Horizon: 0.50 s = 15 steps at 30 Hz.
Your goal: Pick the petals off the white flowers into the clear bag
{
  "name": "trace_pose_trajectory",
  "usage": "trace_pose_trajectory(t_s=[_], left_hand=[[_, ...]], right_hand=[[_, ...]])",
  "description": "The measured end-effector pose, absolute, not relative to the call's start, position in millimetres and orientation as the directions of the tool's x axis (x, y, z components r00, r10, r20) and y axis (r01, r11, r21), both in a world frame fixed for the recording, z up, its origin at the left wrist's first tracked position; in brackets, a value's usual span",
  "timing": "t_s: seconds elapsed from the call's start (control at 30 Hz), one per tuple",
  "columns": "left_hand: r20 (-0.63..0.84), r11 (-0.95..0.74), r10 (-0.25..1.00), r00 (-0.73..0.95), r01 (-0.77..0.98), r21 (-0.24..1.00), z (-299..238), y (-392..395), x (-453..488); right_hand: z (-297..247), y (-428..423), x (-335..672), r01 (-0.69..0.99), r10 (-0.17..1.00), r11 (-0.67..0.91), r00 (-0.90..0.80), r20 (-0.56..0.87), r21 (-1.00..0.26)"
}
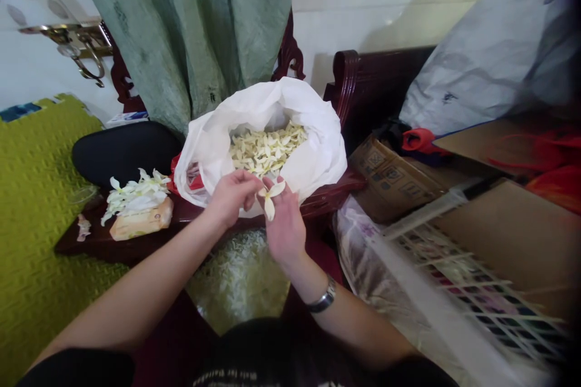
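Resting on the unclenched right hand [285, 231]: one flower [269, 196]. Left hand [233, 196]: fingertips together beside it, grip unclear. Work seemingly midway: flower heap [269, 148] in white bag [315, 160], finished share unclear.

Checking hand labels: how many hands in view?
2: the left hand, fingers curled beside a cream flower, and the right hand, palm up with that flower over its fingers. Both are at the white plastic bag's near side. No others show.

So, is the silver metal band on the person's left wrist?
No, the silver metal band circles the wrist of the right hand, while the left wrist is bare.
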<state>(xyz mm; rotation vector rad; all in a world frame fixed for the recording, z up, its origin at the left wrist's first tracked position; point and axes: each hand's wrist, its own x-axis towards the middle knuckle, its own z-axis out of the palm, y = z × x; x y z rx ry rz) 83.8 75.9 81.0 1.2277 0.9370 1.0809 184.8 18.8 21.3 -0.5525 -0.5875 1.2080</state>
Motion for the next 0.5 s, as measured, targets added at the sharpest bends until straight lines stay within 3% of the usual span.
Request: trace_pose_trajectory(t_s=[0.17,0.27,0.4,0.43,0.5], left_hand=[[0.272,-0.286,0.954,0.125,0.110,0.952,50.4,44.8,82.1],[0.422,-0.442,0.896,0.135,0.343,0.829,45.9,41.0,74.7],[0.691,-0.683,0.678,0.250,0.562,0.467,43.8,47.2,65.3],[0.716,-0.703,0.649,0.258,0.562,0.435,41.8,49.7,64.3],[0.697,-0.702,0.676,0.238,0.497,0.510,34.4,51.7,65.2]], right_hand=[[32.3,21.7,167.4,-0.803,0.971,0.033,0.168,-0.173,-0.595],[31.2,15.6,159.3,-0.838,0.953,-0.065,0.109,-0.282,-0.542],[27.8,0.5,148.1,-0.868,0.965,-0.116,0.017,-0.263,-0.482],[27.5,-3.3,146.2,-0.867,0.969,-0.120,0.002,-0.246,-0.483],[28.0,-8.9,144.7,-0.853,0.976,-0.123,-0.011,-0.218,-0.507]])
